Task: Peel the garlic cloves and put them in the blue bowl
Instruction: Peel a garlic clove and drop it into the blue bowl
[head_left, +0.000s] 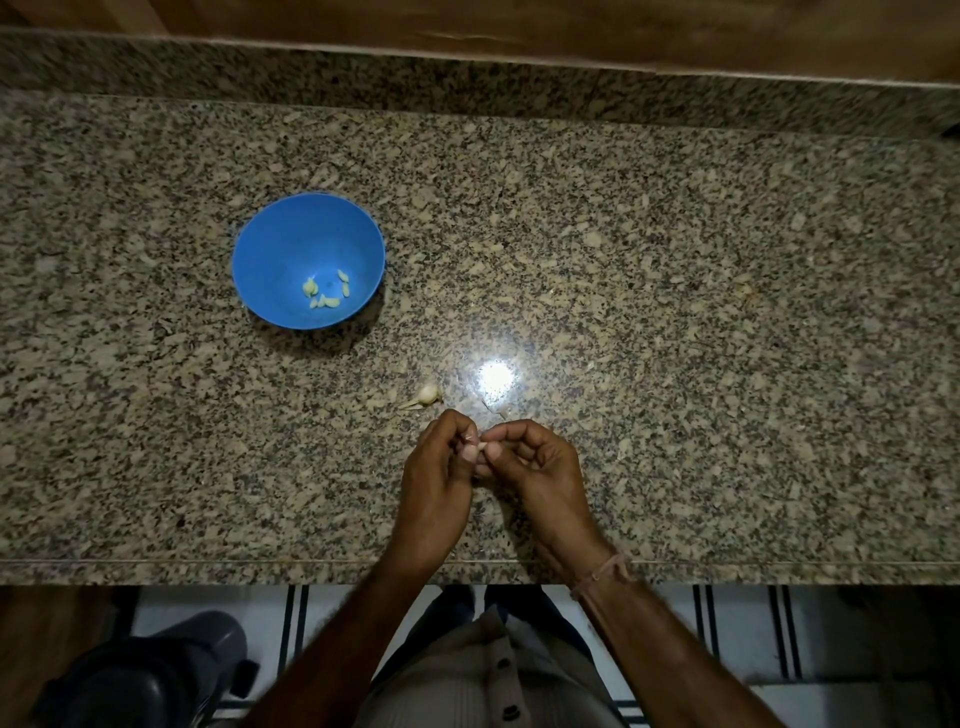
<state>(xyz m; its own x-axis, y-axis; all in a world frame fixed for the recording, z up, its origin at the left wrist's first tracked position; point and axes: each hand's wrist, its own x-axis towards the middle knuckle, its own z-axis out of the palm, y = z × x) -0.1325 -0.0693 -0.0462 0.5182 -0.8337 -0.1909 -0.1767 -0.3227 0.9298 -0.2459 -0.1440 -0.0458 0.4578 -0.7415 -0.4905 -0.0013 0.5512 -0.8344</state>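
Note:
A blue bowl (291, 244) stands on the granite counter at the left, with several peeled garlic cloves (326, 291) lying in its bottom. Near the counter's front edge my left hand (436, 483) and my right hand (535, 467) meet, fingers curled. Between their fingertips both pinch a small pale garlic clove (481, 447), mostly hidden by the fingers. Just beyond my hands a garlic piece with a dry stalk (425, 396) lies on the counter.
Thin bits of garlic skin (493, 408) lie beside a bright light reflection on the granite counter (675, 312). A raised granite ledge and wooden panel run along the back. Below the front edge are a tiled floor and a dark bin (150, 675).

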